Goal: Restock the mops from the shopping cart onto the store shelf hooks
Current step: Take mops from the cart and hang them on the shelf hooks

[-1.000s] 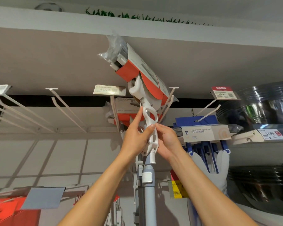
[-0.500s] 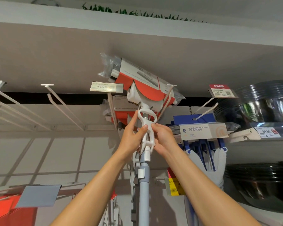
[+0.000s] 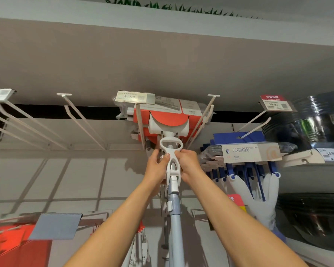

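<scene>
A mop with an orange-and-white packaged head (image 3: pixel 168 116) sits high up between two white shelf hooks (image 3: pixel 140 128), level under the shelf. Its white plastic lever handle (image 3: pixel 171 155) and pale blue pole (image 3: pixel 175 218) run down toward me. My left hand (image 3: pixel 156 164) grips the lever from the left with the thumb across its front. My right hand (image 3: pixel 188 162) grips it from the right. Another orange mop head hangs behind, mostly hidden.
A 44.90 price tag (image 3: pixel 134 97) tops the hook. Bare hooks (image 3: pixel 81 120) stretch to the left. Blue-carded sponge mops (image 3: pixel 249 153) hang right, under a 19.90 tag (image 3: pixel 274 103). Dark stacked tubs (image 3: pixel 316 120) fill the far-right shelves. An overhead shelf (image 3: pixel 162 64) lies close above.
The mop head swung from a steep tilt to level and moved back between the hooks. Both hands kept their hold on the lever and rose with it.
</scene>
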{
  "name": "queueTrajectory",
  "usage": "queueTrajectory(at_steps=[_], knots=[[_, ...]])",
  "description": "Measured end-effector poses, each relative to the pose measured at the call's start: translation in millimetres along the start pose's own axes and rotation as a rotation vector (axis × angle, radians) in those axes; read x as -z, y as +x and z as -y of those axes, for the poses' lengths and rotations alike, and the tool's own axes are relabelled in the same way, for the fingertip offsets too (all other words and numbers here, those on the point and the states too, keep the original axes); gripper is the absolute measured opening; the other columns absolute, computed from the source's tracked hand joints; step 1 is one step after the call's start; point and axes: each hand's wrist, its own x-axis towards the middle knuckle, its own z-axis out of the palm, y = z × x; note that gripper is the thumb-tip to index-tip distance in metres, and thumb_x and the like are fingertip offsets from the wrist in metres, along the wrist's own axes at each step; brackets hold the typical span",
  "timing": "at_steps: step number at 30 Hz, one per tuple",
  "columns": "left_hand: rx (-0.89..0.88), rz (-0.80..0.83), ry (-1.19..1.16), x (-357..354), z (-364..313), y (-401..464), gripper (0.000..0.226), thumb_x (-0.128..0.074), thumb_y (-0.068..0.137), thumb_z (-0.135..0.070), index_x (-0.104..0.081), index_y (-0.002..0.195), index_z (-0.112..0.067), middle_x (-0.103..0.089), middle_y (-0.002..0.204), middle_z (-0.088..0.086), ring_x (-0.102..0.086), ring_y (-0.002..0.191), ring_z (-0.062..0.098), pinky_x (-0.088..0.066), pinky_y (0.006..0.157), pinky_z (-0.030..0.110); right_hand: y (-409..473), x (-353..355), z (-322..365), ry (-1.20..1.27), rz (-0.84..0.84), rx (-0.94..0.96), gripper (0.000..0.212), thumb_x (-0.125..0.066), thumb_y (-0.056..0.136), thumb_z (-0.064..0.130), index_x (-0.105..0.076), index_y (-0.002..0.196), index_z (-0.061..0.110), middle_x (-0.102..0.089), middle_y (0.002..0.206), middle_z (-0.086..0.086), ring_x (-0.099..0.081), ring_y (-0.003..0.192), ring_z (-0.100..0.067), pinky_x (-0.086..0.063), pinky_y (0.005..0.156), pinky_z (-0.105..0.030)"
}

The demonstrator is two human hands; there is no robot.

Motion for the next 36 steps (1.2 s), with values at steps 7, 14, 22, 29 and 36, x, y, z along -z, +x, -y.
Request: queueTrajectory(at_steps=[7, 14, 22, 29, 36], knots=[[0.114, 0.0, -0.027, -1, 10, 3, 0.02, -0.049, 0.105, -0.016, -0.049, 0.094, -0.033, -0.071, 0.108, 0.018, -0.071, 0.088, 0.029, -0.06, 0.071, 0.044, 12, -2, -11, -0.074, -0.042, -0.024, 0.022, -0.047, 0.092, -0.011, -0.068, 0.098, -0.005, -0.069, 0.105, -0.03, -0.069, 0.091, -0.04, -0.057, 0.086, -0.053], [0.188, -0.018, -0.054, -1, 7, 6, 0.026, -0.051, 0.104, -0.015, -0.043, 0.088, -0.034, -0.07, 0.103, 0.011, -0.071, 0.097, 0.034, -0.058, 0.078, 0.049, 16, 0, -2, -0.04, -0.079, -0.117, 0.025, -0.043, 0.091, -0.017, -0.064, 0.1, -0.008, -0.065, 0.084, -0.021, -0.063, 0.065, -0.029, -0.056, 0.06, -0.039], [0.241, 0.008, -0.03, -1, 2, 14, 0.023, -0.052, 0.103, -0.016, -0.05, 0.115, -0.036, -0.071, 0.106, 0.014, -0.069, 0.08, 0.027, -0.059, 0.069, 0.044, 34, -7, 0, -0.115, -0.113, -0.144, 0.036, -0.041, 0.091, -0.018, -0.061, 0.119, -0.008, -0.062, 0.078, -0.017, -0.061, 0.064, -0.029, -0.056, 0.081, -0.051], [0.322, 0.009, -0.032, -6, 4, 6, 0.023, -0.052, 0.099, -0.003, -0.059, 0.106, -0.023, -0.072, 0.094, 0.017, -0.069, 0.073, 0.03, -0.06, 0.067, 0.046, 34, 1, -9, -0.266, -0.152, -0.152, 0.038, -0.04, 0.094, -0.014, -0.054, 0.129, -0.008, -0.066, 0.107, -0.024, -0.056, 0.062, -0.025, -0.048, 0.051, -0.034], [0.331, 0.02, -0.028, -7, 2, 6, 0.023, -0.053, 0.097, 0.003, -0.059, 0.104, -0.019, -0.071, 0.089, 0.015, -0.069, 0.069, 0.028, -0.059, 0.069, 0.045, 25, 7, -5, -0.324, -0.137, -0.189, 0.037, -0.036, 0.097, -0.014, -0.058, 0.127, -0.008, -0.056, 0.074, -0.015, -0.054, 0.055, -0.024, -0.039, 0.026, -0.023]])
